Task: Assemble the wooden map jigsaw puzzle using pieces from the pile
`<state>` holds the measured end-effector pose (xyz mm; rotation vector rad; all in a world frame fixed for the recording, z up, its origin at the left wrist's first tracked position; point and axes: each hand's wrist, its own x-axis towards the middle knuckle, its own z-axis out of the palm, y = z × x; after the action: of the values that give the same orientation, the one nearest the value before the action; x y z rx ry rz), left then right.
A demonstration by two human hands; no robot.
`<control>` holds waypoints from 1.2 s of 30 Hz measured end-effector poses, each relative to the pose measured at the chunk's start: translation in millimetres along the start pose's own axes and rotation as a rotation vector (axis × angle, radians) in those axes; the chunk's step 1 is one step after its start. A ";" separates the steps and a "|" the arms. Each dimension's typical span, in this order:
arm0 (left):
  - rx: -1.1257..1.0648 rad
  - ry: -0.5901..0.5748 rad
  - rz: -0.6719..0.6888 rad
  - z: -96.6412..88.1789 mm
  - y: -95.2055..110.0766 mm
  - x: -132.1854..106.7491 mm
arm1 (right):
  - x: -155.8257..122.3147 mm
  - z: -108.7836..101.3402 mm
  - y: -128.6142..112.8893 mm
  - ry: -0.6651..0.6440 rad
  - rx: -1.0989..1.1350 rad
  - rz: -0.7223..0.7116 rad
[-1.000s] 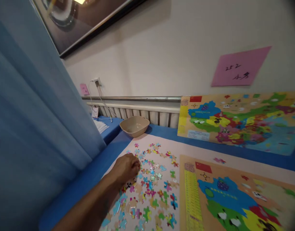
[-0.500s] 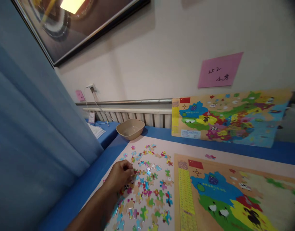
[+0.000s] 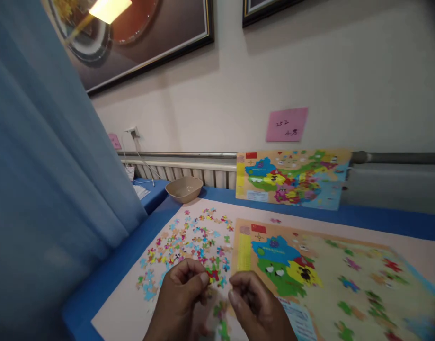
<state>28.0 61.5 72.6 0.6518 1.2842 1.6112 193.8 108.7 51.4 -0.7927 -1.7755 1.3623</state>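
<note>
My left hand (image 3: 181,300) is raised near the bottom of the view, thumb and forefinger pinched on a small red puzzle piece (image 3: 213,274). My right hand (image 3: 258,308) is close beside it, fingers curled together with nothing visible in them. Beyond both hands, several loose coloured puzzle pieces (image 3: 189,237) lie scattered on a pale pink mat (image 3: 121,317). To the right lies the map puzzle board (image 3: 348,284), filled at its left part and mostly bare elsewhere.
A finished map picture (image 3: 291,180) leans against the wall behind the board. A beige bowl (image 3: 184,188) stands at the back left on the blue table (image 3: 121,265). A blue curtain (image 3: 43,199) hangs close on the left. A pink note (image 3: 286,124) sticks to the wall.
My left hand has pulled back from the scattered pieces toward me, pinching a red piece. My right hand has come into view beside it. The view has widened and swung right.
</note>
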 end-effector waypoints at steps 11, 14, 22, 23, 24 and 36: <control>-0.072 -0.134 -0.091 57.3 -42.2 -43.8 | -36.9 -37.2 -4.1 0.202 0.269 0.096; -0.058 -0.148 -0.093 70.3 -44.4 -49.4 | -43.3 -55.1 -1.1 0.178 0.214 0.073; 0.009 -0.183 -0.106 99.7 -51.8 -54.9 | -57.8 -91.7 -17.8 0.196 0.023 -0.035; 0.013 -0.187 -0.112 103.1 -51.1 -55.6 | -59.3 -94.4 -20.3 0.188 0.041 -0.021; 0.011 -0.186 -0.121 106.4 -49.9 -56.4 | -60.8 -96.7 -22.6 0.178 0.058 -0.005; -0.022 -0.269 -0.207 111.9 -62.4 -58.7 | -71.6 -105.2 -19.6 0.196 0.172 0.083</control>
<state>168.0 58.3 56.9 0.6732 1.0967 1.3183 320.3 97.9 73.0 -0.8817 -1.4682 1.4182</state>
